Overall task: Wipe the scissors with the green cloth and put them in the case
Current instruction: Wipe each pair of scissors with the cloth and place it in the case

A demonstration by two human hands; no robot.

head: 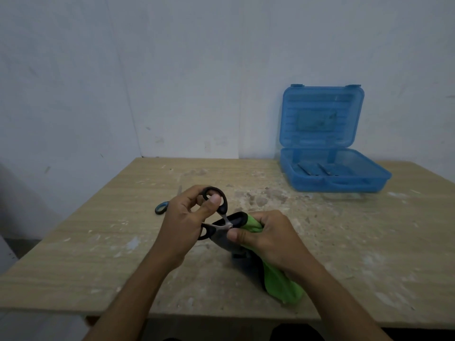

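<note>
Black-handled scissors point(216, 212) held above the table point(98, 230), handles spread apart. Left hand point(182, 217) on the handles: thumb through the upper loop, fingers curled round the lower one. Blades hidden, wrapped in the green cloth point(283, 284). Right hand point(268, 239) closed on that cloth, thumb pressed near the pivot, fingers folded over the bundle. Loose end of cloth trailing down to the tabletop near the front edge.

Blue case point(334, 178) at the far right of the table, against the wall, lid upright and open. Contents of its tray unclear.

Second pair of scissors point(163, 206), blue-and-black handle, flat on the table just behind the left hand, mostly hidden.
</note>
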